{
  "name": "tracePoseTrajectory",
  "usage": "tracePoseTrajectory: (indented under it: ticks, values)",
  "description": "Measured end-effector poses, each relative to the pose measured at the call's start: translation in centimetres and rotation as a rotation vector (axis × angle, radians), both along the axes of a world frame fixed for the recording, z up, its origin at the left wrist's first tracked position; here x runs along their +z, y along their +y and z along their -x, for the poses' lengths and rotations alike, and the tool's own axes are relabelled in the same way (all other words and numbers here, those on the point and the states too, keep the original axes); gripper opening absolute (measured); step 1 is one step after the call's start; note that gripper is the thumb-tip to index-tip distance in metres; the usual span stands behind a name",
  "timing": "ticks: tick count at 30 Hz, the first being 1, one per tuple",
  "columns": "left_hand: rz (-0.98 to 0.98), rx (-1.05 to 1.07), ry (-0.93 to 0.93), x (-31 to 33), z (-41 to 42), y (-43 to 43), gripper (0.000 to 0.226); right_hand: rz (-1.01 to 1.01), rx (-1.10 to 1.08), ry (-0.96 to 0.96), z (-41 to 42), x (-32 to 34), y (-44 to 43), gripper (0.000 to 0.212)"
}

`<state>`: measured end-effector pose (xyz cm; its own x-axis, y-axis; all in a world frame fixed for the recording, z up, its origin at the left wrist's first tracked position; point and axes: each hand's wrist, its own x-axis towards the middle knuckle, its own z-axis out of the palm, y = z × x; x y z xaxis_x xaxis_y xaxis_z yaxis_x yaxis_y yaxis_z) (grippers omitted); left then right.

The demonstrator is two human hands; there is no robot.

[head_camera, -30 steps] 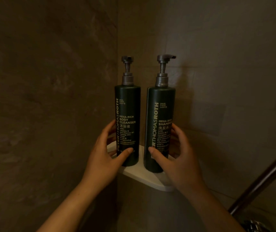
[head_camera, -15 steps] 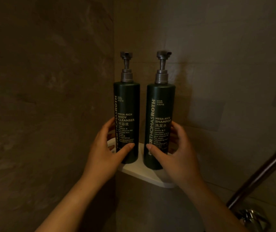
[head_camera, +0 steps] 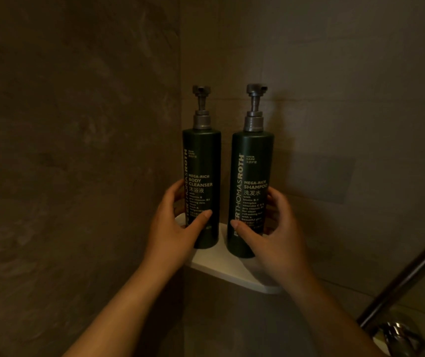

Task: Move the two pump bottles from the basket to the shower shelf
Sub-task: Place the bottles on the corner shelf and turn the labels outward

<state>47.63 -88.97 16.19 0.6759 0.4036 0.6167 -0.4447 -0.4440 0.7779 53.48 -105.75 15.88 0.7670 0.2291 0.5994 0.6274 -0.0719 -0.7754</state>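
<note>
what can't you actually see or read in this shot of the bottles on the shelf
- Head view: small print on the body cleanser bottle and shampoo bottle is too blurred and dim.
- Left hand and right hand hide the bottles' lower sides.
- Shelf: its back is hidden behind the bottles.

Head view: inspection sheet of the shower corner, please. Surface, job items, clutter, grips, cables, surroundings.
Surface: white corner shower shelf, set where two walls meet.
Job's things: dark green body cleanser pump bottle and dark green shampoo pump bottle, both upright on the shelf, side by side, a gap between them.
Clutter: nothing seen.
Grips: left hand wrapped round the cleanser's lower part; right hand round the shampoo's.
Cables: nothing seen.
Surroundings: brown stone-look tiled walls; slanted metal rail and chrome fitting at lower right; dim light.
</note>
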Motion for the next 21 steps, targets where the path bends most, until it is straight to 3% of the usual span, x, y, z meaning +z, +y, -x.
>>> tracePoseTrajectory:
  ticks: [21]
  values:
    - [0.030, -0.110, -0.001, -0.5, -1.3, 1.2, 0.070, -0.040, -0.037, -0.023, -1.2, -0.1, 1.6, 0.070]
